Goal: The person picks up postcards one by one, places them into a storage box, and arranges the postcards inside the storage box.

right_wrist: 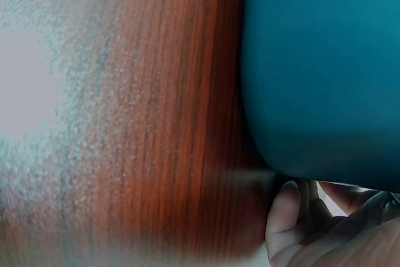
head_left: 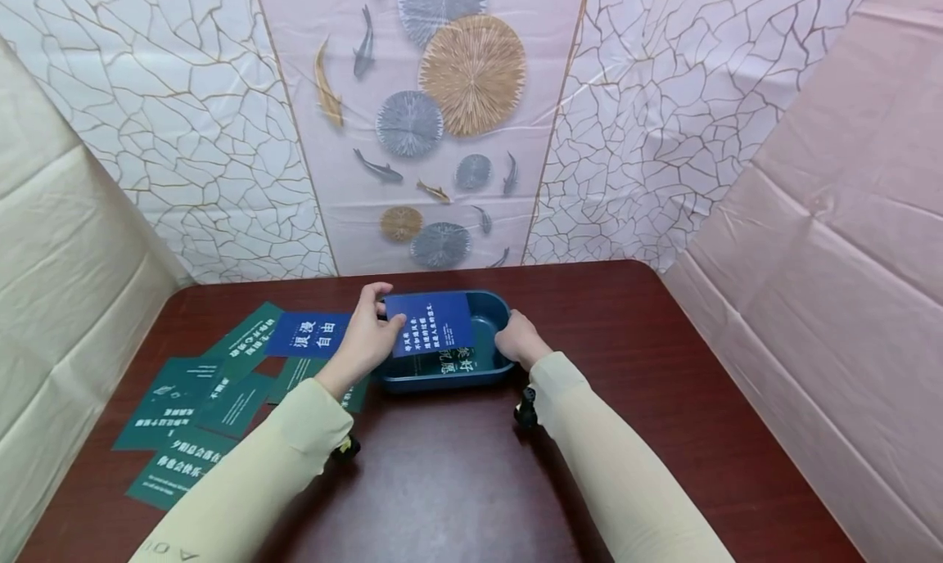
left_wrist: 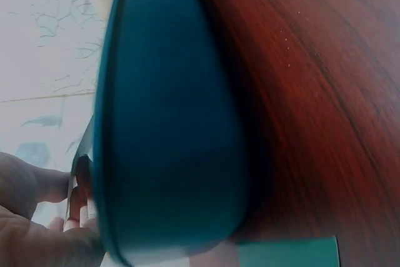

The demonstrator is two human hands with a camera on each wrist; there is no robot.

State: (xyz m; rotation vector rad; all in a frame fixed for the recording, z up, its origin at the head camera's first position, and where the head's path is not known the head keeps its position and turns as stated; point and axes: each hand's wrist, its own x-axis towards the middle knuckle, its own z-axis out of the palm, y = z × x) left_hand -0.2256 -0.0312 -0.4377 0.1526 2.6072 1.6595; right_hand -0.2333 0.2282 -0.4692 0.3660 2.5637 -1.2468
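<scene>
My left hand [head_left: 371,331] pinches a dark blue card [head_left: 435,322] with white writing by its left edge, thumb on top. The card lies level over the left part of a teal plastic tray [head_left: 492,304]. Inside the tray, partly under the blue card, is a dark green card [head_left: 460,362] with large white characters. My right hand [head_left: 520,340] grips the tray's right end, fingers curled at the rim. In the left wrist view the tray's side wall [left_wrist: 169,117] hides much of the held card. The right wrist view has fingers [right_wrist: 286,207] at the tray's end.
Left of the tray, another blue card [head_left: 305,334] and several green cards [head_left: 232,403] lie spread and overlapping on the dark red wooden table [head_left: 457,465]. Patterned cloth [head_left: 471,137] hangs behind the table, and plain cloth [head_left: 825,211] stands along the sides.
</scene>
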